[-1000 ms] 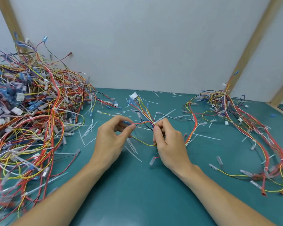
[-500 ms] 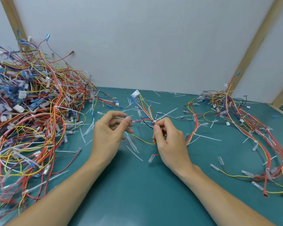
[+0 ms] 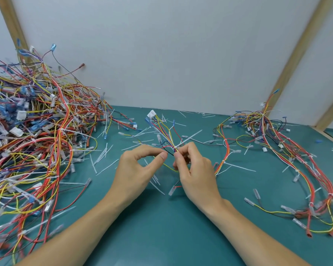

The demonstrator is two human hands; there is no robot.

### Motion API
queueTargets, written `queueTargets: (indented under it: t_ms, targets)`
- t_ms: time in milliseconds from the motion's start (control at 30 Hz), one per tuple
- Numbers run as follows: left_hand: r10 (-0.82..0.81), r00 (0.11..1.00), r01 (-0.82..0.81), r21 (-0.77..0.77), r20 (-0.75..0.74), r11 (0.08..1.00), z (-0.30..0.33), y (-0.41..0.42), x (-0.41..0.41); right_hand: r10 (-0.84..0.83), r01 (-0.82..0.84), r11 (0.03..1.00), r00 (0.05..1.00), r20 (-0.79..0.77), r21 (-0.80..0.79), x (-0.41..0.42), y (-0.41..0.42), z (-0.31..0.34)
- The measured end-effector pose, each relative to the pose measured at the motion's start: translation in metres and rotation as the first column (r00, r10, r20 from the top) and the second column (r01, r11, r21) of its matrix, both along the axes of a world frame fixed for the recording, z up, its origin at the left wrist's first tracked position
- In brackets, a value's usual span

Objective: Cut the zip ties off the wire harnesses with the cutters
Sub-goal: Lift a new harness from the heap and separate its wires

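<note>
**Between two piles, one harness in hand and no cutters in sight**

On the green table (image 3: pixel 161 237), the work looks partly done. Cut tie scraps (image 3: pixel 102 156) lie scattered across the middle, which suggests many ties are already off. A small heap (image 3: pixel 273 150) of harnesses sits at the right; white ties still show on it, so I cannot say whether it is finished. A far bigger heap (image 3: pixel 27 150) fills the left side, also with ties on it, so by my reading much is left.

The right hand (image 3: pixel 194 169) pinches a harness (image 3: pixel 165 135) at its tie (image 3: pixel 176 148), fingers curled round the wires, which fan up to a white plug (image 3: pixel 151 114). The left hand (image 3: pixel 138 167) is curled, thumb and forefinger closing on a wire of the same harness just beside the tie.

Cutters are nowhere visible, in neither hand nor on the table. No bins or trays show either; everything lies loose on the table.
</note>
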State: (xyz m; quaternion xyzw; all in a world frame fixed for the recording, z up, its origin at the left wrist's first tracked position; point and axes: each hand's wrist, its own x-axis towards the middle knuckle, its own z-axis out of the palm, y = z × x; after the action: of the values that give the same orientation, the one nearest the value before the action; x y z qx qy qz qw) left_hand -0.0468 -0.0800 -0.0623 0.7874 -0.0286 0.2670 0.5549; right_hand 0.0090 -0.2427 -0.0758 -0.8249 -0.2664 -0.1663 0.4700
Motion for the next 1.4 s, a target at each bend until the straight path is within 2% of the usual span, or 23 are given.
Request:
queueTargets:
  t_ms: [200, 300, 467, 567, 633, 700, 767, 867, 967, 1033, 1100, 1233, 1333, 1400]
  targets:
    - [0.036, 0.999, -0.037, -0.035, -0.02, 0.999, -0.003, -0.001, 0.004, 0.035, 0.001, 0.98, 0.983, 0.178, -0.201, -0.01, 0.002, 0.011]
    - [0.022, 0.998, -0.028, -0.099, -0.06, 0.995, -0.004, 0.001, 0.006, 0.064, -0.01, 0.953, 0.983, 0.17, -0.302, -0.013, 0.001, 0.012]
    - [0.026, 0.994, -0.046, -0.191, -0.105, 0.981, -0.002, 0.004, 0.004, 0.145, -0.087, 0.927, 0.98, 0.134, -0.365, -0.017, -0.001, 0.015]
    - [-0.037, 0.983, -0.01, -0.252, -0.18, 0.968, -0.001, 0.006, 0.005, 0.209, -0.158, 0.912, 0.973, 0.096, -0.379, -0.016, -0.004, 0.017]
    - [-0.052, 0.974, -0.018, -0.308, -0.218, 0.951, -0.001, 0.006, 0.007, 0.222, -0.182, 0.931, 0.97, 0.096, -0.317, -0.018, -0.006, 0.018]
    - [-0.061, 0.968, -0.041, -0.396, -0.243, 0.917, 0.001, 0.007, 0.009, 0.134, -0.117, 0.988, 0.976, 0.171, -0.104, -0.018, -0.01, 0.022]
    - [-0.08, 0.963, -0.065, -0.511, -0.256, 0.857, 0.004, 0.01, 0.01, -0.016, -0.012, 0.995, 0.964, 0.265, 0.104, -0.014, -0.017, 0.028]
    - [-0.144, 0.964, -0.046, -0.674, -0.223, 0.737, 0.008, 0.017, 0.012, -0.129, 0.087, 0.977, 0.968, 0.213, 0.194, -0.008, -0.025, 0.03]
    - [-0.234, 0.95, -0.01, -0.77, -0.206, 0.637, 0.01, 0.019, 0.011, -0.055, 0.051, 0.998, 0.993, 0.103, 0.044, -0.009, -0.022, 0.022]
    - [-0.281, 0.94, 0.025, -0.785, -0.191, 0.619, 0.011, 0.018, 0.01, 0.021, -0.013, 0.993, 0.998, 0.066, -0.119, -0.012, -0.016, 0.016]
    - [-0.299, 0.939, 0.051, -0.787, -0.173, 0.615, 0.011, 0.02, 0.01, 0.075, -0.068, 0.979, 0.997, 0.027, -0.195, -0.015, -0.012, 0.014]
    - [-0.294, 0.938, 0.055, -0.762, -0.182, 0.646, 0.008, 0.023, 0.011, 0.158, -0.167, 0.972, 0.985, -0.069, -0.168, -0.018, -0.014, 0.019]
    - [-0.284, 0.942, 0.033, -0.791, -0.179, 0.611, 0.007, 0.023, 0.013, 0.199, -0.196, 0.967, 0.98, 0.002, -0.163, -0.019, -0.014, 0.021]
    - [-0.28, 0.942, 0.014, -0.814, -0.184, 0.581, 0.006, 0.023, 0.014, 0.16, -0.15, 0.97, 0.986, 0.038, -0.194, -0.018, -0.012, 0.018]
